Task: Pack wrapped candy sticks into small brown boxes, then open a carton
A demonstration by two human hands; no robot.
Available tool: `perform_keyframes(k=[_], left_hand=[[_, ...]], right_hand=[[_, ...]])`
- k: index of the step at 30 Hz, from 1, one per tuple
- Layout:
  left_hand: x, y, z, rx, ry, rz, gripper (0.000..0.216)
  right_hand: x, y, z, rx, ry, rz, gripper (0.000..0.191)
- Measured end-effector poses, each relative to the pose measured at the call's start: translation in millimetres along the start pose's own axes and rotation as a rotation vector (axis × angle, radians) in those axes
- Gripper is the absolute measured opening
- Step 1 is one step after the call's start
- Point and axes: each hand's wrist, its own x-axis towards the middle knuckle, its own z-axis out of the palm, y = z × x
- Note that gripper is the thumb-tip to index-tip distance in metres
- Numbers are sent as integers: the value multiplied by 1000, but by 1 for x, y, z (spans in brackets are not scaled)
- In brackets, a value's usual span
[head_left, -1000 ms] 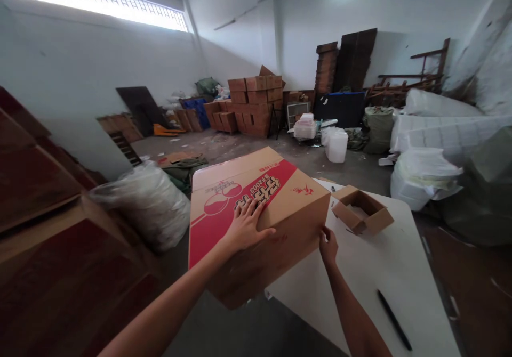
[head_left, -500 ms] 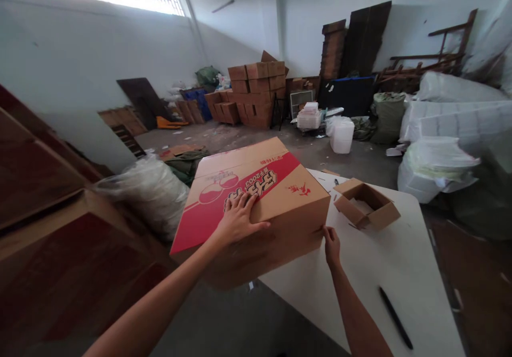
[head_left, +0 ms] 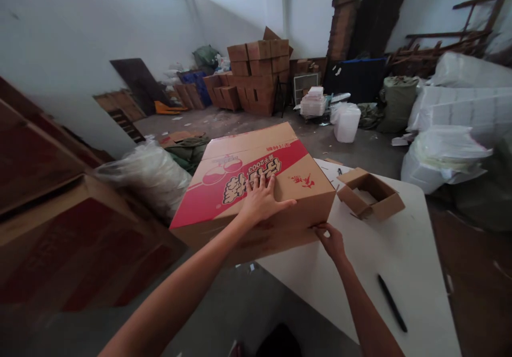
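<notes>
A large brown cardboard box [head_left: 312, 176] with a red printed band sits on the white table [head_left: 400, 256], its left part reaching past the table edge. My left hand [head_left: 262, 200] lies on its top near the front edge, fingers spread, with nothing held. At the front face close to the right corner, my right hand [head_left: 330, 238] has thumb and fingers pinched together beside a dark mark on the cardboard. What is between those fingertips is too small to make out.
A small open carton [head_left: 386, 205] and a black pen-like stick [head_left: 392, 302] lie on the table at right. Large boxes [head_left: 100, 256] stand close on the left, beside a white plastic sack [head_left: 148, 173]. Stacked cartons [head_left: 260, 74] and wrapped white bundles [head_left: 472, 104] stand farther back.
My left hand has slid right across the box top. My right hand has shifted slightly left along the front face, still pinched. The view has tilted down.
</notes>
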Motion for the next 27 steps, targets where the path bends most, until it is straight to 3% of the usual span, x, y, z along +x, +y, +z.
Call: perform_keyframes(k=[2, 5, 12, 21, 24, 27], left_hand=[[1, 1, 0, -9, 0, 2, 112], [5, 0, -3, 13, -20, -1, 114], [5, -20, -11, 102, -92, 55, 113], [-8, -29, -11, 96, -110, 79, 119], [-17, -29, -10, 99, -58, 77, 128], [-27, -25, -11, 75, -52, 76, 134]], right_hand=[[-1, -10, 1, -255, -63, -69, 24], [-9, -15, 12, -538, -1, -95, 19], [-55, 9, 43, -424, 154, -321, 35], [-135, 24, 48, -371, 157, -367, 30], [-128, 17, 39, -499, 91, -334, 28], [-101, -17, 44, -694, -76, -266, 25]])
